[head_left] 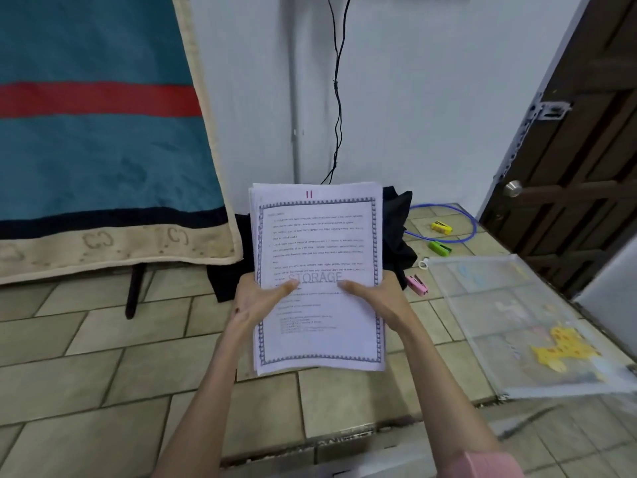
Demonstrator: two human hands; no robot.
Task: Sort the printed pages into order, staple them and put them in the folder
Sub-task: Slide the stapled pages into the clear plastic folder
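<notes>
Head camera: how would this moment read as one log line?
stack of white printed pages | held by left hand, right hand | clear zip folder on floor, apart

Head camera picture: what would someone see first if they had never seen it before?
First, the stack of printed pages in the middle, held by the left hand and the right hand; its top sheet is marked 11 in red. Next, the big teal blanket with a red stripe on the left, and the clear zip folder on the floor at right.
</notes>
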